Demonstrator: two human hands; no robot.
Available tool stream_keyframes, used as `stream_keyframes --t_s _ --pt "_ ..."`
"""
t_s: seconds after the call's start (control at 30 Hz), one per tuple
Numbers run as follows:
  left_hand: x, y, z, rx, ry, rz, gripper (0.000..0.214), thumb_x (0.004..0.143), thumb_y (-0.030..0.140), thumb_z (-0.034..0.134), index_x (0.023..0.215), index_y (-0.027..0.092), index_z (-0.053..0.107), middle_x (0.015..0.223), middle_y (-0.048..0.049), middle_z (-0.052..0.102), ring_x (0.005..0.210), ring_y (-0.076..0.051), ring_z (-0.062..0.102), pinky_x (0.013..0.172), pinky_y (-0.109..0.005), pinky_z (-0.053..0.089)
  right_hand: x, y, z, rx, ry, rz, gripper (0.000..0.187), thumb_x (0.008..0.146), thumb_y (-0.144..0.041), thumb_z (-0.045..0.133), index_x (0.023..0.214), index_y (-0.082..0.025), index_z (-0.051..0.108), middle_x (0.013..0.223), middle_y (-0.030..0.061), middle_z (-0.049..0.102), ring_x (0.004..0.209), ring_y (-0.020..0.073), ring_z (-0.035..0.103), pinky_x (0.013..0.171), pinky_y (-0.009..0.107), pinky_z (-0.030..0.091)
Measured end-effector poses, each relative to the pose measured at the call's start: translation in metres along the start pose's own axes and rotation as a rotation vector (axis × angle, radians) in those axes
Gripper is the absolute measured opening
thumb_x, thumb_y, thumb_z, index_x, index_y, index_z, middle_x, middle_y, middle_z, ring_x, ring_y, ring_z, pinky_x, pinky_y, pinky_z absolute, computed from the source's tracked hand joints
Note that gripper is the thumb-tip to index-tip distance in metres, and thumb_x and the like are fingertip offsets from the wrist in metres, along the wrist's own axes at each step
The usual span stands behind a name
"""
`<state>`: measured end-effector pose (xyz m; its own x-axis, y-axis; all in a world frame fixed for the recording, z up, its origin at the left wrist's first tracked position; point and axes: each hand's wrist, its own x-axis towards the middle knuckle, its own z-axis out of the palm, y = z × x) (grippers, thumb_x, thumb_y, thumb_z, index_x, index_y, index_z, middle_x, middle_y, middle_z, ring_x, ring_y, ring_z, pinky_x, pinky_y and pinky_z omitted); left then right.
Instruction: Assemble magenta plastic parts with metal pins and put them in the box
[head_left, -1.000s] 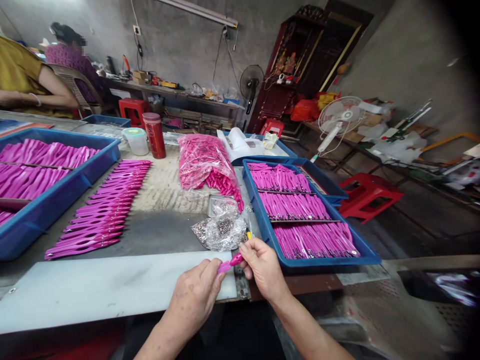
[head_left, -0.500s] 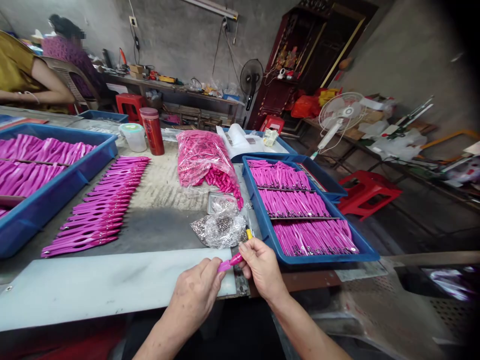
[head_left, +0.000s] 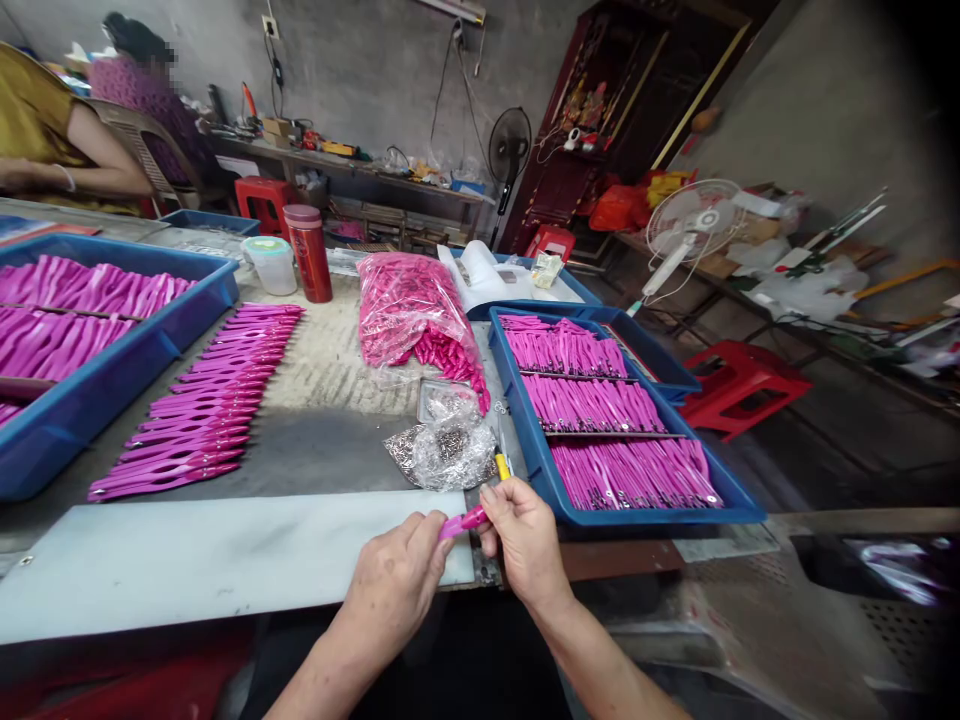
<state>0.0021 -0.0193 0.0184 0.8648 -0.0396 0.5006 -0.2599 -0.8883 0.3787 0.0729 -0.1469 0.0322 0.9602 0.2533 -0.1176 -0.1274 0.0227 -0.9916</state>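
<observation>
Between my two hands is a pen-shaped purple piece (head_left: 453,526) with a darker magenta tip (head_left: 474,517). My left hand (head_left: 401,565) is closed on the purple body, most of which its fingers hide. My right hand (head_left: 525,535) pinches the magenta tip at its far end. Just beyond the right hand lies a tool with a yellow handle (head_left: 502,466). Clear plastic bags of small metal parts (head_left: 450,450) lie in front of the hands. Further left, a row of similar purple pieces with magenta tips (head_left: 210,400) rests on the table.
Blue trays of purple pieces stand at the left (head_left: 169,345) and right (head_left: 600,517). A bag of magenta tips (head_left: 412,300) spills open behind the metal parts. A white board (head_left: 187,560) lies along the near edge. A red tumbler (head_left: 309,260) and a lidded tub (head_left: 271,268) stand behind.
The view has shifted slightly. Both hands keep their grip on the same piece, with little visible change in their pose.
</observation>
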Motion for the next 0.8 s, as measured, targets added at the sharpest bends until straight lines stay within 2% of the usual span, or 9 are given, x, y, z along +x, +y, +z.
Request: stream_keyframes --t_s 0.37,0.53,0.7,0.8 --pt "0.000 0.003 0.001 0.043 -0.027 0.004 0.023 0.089 0.023 0.028 0.086 0.017 0.049 0.061 0.0000 0.052 0.049 -0.011 0.051 0.045 -0.021 0.040 -0.005 0.006 0.007 -0.001 -0.029 -0.006 0.039 0.066 -0.051 0.060 0.056 -0.019 0.041 0.039 -0.0066 0.047 0.032 0.0055 0.040 0.034 0.017 0.029" --pt "-0.003 -0.001 0.000 0.067 -0.056 0.008 0.020 0.088 0.022 0.030 0.085 0.017 0.049 0.063 0.0005 0.051 0.050 -0.012 0.051 0.046 -0.022 0.040 -0.003 0.004 -0.002 -0.096 -0.173 -0.029 0.032 0.074 -0.047 0.054 0.065 -0.017 0.047 0.045 -0.0052 0.049 0.038 0.0064 0.043 0.040 0.018 0.034" --pt "-0.003 -0.004 -0.003 0.080 -0.072 0.024 0.019 0.088 0.021 0.031 0.089 0.016 0.049 0.064 -0.0001 0.052 0.050 -0.012 0.051 0.046 -0.022 0.040 0.000 0.000 -0.017 -0.299 -0.362 -0.185 0.026 0.075 -0.035 0.058 0.095 -0.018 0.055 0.073 0.0002 0.059 0.061 0.0110 0.054 0.056 0.022 0.044" --pt "-0.002 -0.003 -0.006 0.085 -0.087 0.048 0.020 0.088 0.020 0.030 0.090 0.016 0.049 0.064 0.0000 0.051 0.050 -0.012 0.050 0.046 -0.022 0.040 0.001 -0.005 -0.021 -0.512 -0.446 -0.355 0.017 0.077 -0.028 0.056 0.091 -0.019 0.060 0.078 0.0009 0.060 0.070 0.0124 0.054 0.064 0.023 0.043"
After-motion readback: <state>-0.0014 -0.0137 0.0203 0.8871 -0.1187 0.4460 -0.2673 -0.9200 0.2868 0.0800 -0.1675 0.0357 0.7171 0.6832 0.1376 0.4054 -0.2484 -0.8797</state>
